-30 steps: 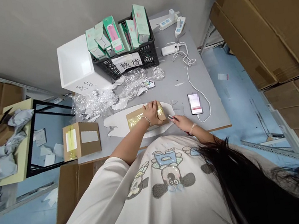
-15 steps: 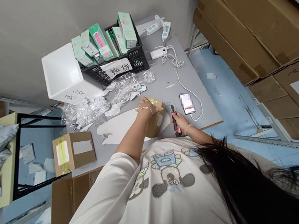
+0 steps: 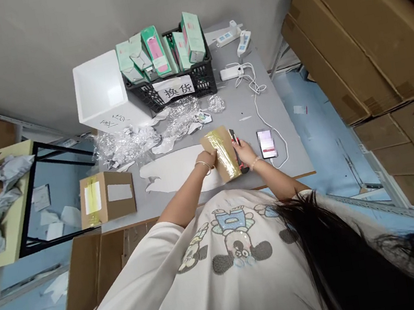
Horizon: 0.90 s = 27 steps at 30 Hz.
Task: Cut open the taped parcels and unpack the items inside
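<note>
In front of me a cardboard box (image 3: pixel 226 154) is tilted up, a strip of yellow tape running down the face turned toward me. My left hand (image 3: pixel 208 160) grips its left side, fingers partly hidden by the box. On the box's right, my right hand (image 3: pixel 245 153) is closed around a red and black box cutter (image 3: pixel 244 166), which lies close along the cardboard. Whether the blade is out I cannot tell. Beneath the box and my left wrist lies a torn white sheet (image 3: pixel 172 174).
Behind are crumpled bubble wrap (image 3: pixel 126 144), a white foam box (image 3: pixel 102 96) and a black crate (image 3: pixel 147 96) of green cartons. Another taped box (image 3: pixel 106 197) stands left. On the right lie a phone (image 3: pixel 267 144), its cable and power strips (image 3: pixel 229 36). Large cartons (image 3: pixel 373 37) line the right side.
The box has been lifted and turned, so its yellow-taped face now points at me. My left hand moved from its top to its left side; my right hand brought the box cutter against it.
</note>
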Motion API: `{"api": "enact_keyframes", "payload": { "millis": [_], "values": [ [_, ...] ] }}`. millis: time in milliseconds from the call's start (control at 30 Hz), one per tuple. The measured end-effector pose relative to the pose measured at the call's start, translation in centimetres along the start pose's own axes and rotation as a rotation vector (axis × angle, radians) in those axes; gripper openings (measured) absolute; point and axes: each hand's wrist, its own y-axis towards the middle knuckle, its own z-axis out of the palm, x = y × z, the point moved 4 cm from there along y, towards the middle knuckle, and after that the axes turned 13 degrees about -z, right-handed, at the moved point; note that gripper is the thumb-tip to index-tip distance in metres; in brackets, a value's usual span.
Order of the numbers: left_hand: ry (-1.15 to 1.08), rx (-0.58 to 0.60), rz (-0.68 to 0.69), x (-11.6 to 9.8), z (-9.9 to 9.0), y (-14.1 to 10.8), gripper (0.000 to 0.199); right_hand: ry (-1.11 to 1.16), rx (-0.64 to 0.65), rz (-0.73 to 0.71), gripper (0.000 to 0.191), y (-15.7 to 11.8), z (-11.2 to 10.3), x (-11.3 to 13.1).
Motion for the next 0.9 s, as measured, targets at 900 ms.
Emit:
{"api": "enact_keyframes", "payload": {
  "millis": [900],
  "values": [
    [0.229, -0.354, 0.454, -0.5, -0.5, -1.3, 0.076, -0.841, 0.192, -0.119, 0.03, 3.6, 6.1, 6.9]
  ]
}}
